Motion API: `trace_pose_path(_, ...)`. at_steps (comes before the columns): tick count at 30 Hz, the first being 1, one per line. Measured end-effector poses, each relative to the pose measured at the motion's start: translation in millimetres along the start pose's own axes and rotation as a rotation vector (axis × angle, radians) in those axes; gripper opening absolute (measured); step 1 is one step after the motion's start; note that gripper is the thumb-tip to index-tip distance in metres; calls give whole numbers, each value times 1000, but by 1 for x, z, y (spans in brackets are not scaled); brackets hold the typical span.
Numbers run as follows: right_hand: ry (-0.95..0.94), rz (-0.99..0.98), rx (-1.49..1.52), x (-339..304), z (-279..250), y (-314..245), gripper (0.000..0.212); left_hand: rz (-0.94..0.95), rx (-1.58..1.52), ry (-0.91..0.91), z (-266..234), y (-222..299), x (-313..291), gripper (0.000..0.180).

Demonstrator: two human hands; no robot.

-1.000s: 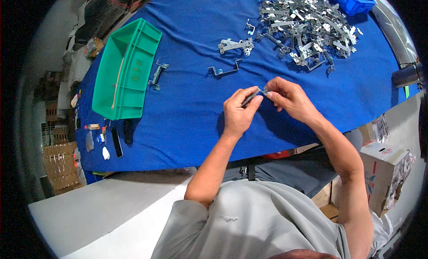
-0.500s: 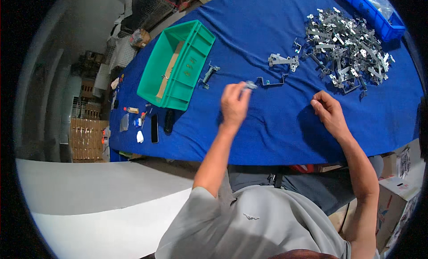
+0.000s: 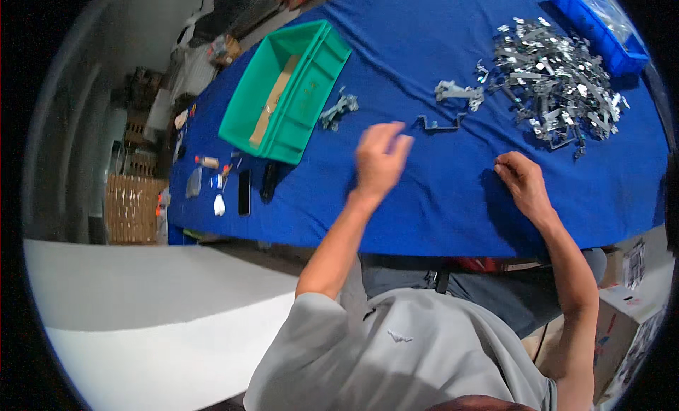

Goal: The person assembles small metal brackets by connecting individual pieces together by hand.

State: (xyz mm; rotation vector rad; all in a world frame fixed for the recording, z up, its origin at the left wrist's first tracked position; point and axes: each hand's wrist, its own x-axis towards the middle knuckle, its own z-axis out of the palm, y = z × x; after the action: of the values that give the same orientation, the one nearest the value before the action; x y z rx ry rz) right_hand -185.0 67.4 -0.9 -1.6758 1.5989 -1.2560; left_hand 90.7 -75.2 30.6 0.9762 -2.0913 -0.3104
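Note:
My left hand [image 3: 380,160] is over the blue cloth with thumb and fingers apart, and nothing shows in it. Up and to its left, metal brackets [image 3: 339,110] lie in a small cluster beside the green bin [image 3: 300,100]. To the right of that hand is a U-shaped metal bracket [image 3: 440,126], with a few more metal brackets [image 3: 458,94] just beyond it. My right hand [image 3: 522,178] rests low over the cloth near the big heap of metal brackets [image 3: 555,79]. Its fingers are curled and pressed together; what they hold, if anything, is hidden.
A blue bin [image 3: 601,29] with clear plastic in it stands behind the heap. At the table's left are a phone [image 3: 245,192], a black object [image 3: 269,181], a small bottle [image 3: 207,161] and other small items. A cardboard piece [image 3: 276,100] lies inside the green bin.
The small metal piece has left my left hand, and the cluster beside the green bin looks larger. My left hand has opened. My right hand has hardly moved; the view has shifted slightly.

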Motion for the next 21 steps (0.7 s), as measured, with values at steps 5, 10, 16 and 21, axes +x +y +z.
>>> trace_pose_path(5,-81,131,95,-2,14,-7,9,29,-459,-323,59,64,-35,34)
trace_pose_path(10,-57,350,370,-4,16,-15,7,170,-508,-255,90,71,-39,34)
trace_pose_path(16,-77,347,133,8,14,-23,17,45,-658,-363,95,57,-35,27)
trace_pose_path(21,-157,306,124,16,10,-32,21,-63,-652,-366,77,68,-34,24)
